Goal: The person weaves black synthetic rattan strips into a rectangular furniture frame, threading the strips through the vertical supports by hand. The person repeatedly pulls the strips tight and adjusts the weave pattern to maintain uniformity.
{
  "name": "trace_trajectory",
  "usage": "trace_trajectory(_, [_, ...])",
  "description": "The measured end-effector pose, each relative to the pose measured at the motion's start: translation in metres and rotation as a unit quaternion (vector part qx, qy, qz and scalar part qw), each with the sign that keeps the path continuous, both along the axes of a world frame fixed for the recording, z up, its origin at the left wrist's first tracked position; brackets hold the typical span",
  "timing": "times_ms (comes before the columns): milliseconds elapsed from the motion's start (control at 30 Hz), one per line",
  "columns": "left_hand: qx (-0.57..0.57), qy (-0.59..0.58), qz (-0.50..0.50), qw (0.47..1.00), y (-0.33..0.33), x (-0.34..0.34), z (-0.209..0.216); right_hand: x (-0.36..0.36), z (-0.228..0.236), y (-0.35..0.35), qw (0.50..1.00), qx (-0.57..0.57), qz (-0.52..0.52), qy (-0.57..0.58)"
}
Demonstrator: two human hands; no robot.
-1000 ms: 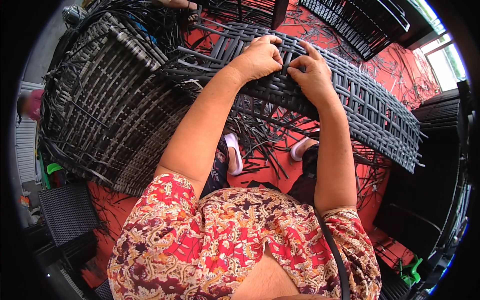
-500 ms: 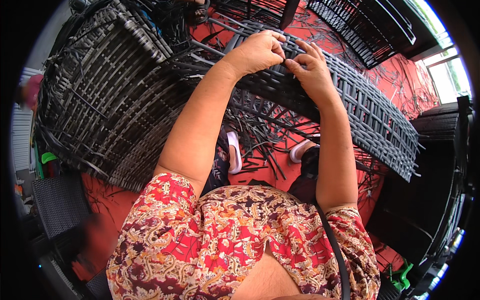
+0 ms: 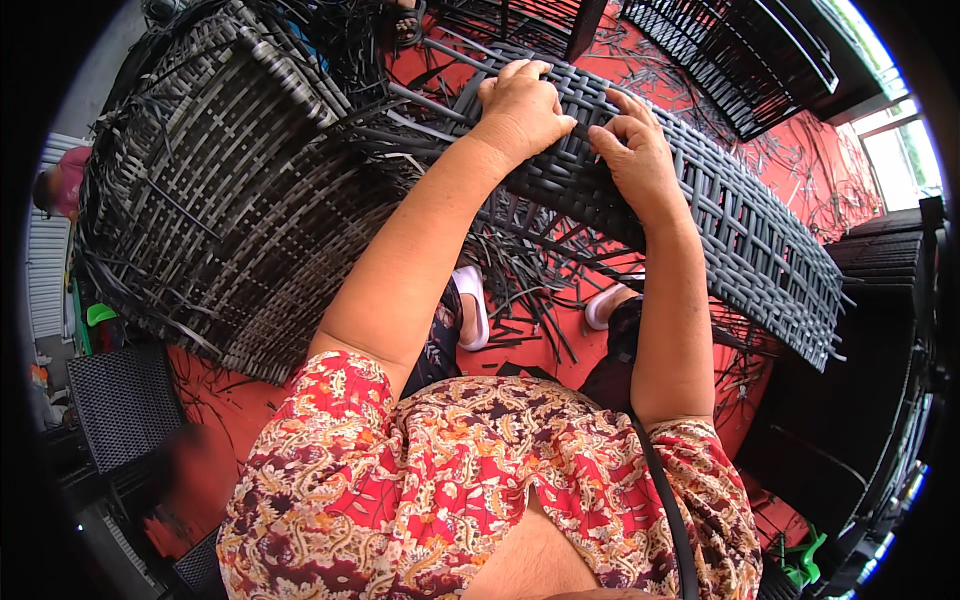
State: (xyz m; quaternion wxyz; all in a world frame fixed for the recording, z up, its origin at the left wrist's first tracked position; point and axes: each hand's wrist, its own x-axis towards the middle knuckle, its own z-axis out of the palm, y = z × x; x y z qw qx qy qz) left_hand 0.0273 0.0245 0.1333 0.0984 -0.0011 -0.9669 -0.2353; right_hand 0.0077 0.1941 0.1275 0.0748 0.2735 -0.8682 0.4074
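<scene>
A long dark-grey wicker panel (image 3: 745,215) slants across in front of me, from upper middle down to the right. My left hand (image 3: 525,112) is closed on its upper part, fingers bent over the weave and thumb pointing right. Beside it my right hand (image 3: 640,158) bends its fingers onto the same weave, thumb close to the left thumb. Between the two thumbs lies a short dark stretch of strand, and I cannot make out whether it is pinched. Loose strand ends (image 3: 420,100) stick out from the panel's left end.
A large curved woven piece (image 3: 240,210) stands at the left. Cut strips (image 3: 530,265) litter the red floor (image 3: 545,345). Black slatted frames (image 3: 710,60) stand at the back right, and dark stacked pieces (image 3: 850,340) at the right. Another person (image 3: 68,182) shows at the far left.
Both hands have shifted slightly right and down in the view. The thumbs, touching at a strand before, are now a little apart, and the left hand's fingers have changed position on the weave.
</scene>
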Motion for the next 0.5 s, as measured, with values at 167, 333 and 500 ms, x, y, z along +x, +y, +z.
trace_trajectory(167, [-0.057, -0.065, 0.0, 0.996, 0.0043, -0.0004, 0.0096, 0.002, -0.0011, 0.0001, 1.0, 0.0, -0.018, 0.005])
trace_trajectory(333, [-0.025, -0.041, 0.044, 0.998, 0.0073, -0.004, 0.0065, 0.0019, -0.0004, -0.0011, 1.0, 0.011, -0.017, 0.008])
trace_trajectory(500, [0.108, -0.045, 0.044, 0.992, 0.0018, -0.0073, 0.0052, 0.0053, -0.0006, -0.0017, 0.999, 0.018, -0.033, 0.003])
